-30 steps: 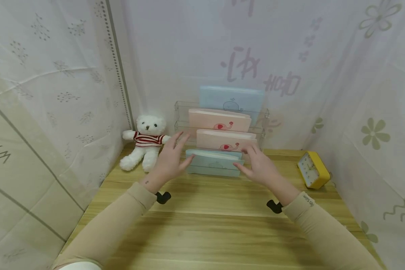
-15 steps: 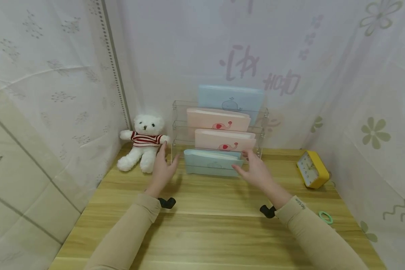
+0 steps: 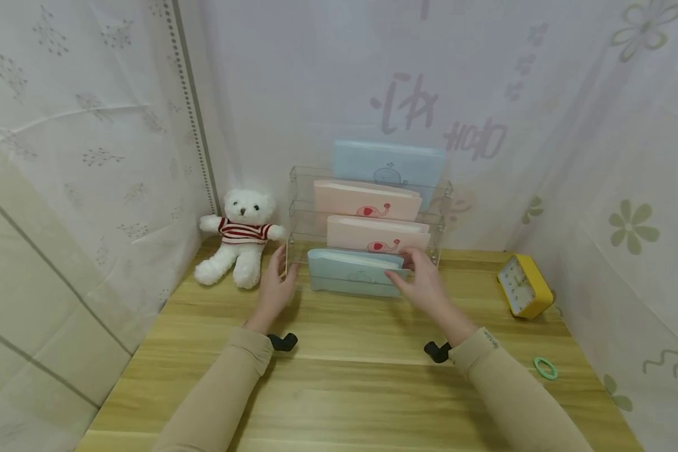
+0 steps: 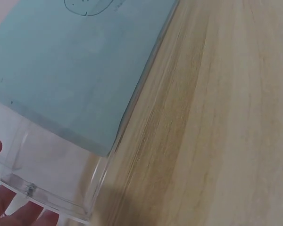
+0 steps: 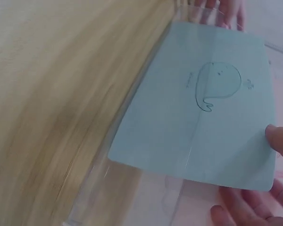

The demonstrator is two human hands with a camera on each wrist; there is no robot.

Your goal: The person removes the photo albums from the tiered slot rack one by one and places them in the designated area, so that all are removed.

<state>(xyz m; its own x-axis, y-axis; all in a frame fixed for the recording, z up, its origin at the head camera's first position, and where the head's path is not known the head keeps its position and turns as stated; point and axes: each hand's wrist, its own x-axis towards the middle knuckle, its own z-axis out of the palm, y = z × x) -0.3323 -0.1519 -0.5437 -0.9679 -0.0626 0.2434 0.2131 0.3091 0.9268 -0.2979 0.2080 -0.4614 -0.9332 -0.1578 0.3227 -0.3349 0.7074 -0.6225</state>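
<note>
front blue booklet (image 3: 339,271): stands in the lowest tier of the clear rack (image 4: 52,200).
right hand (image 3: 427,285): you pinch the booklet's right end, thumb in front, fingers behind.
left hand (image 3: 272,290): your thumb and fingers straddle the rack's left end; clamped or not, cannot tell.
upper tiers: two pink booklets (image 3: 341,199), another blue booklet (image 3: 381,157).
tabletop (image 3: 344,395): teddy bear (image 3: 245,233) left, yellow clock (image 3: 535,285) right.
</note>
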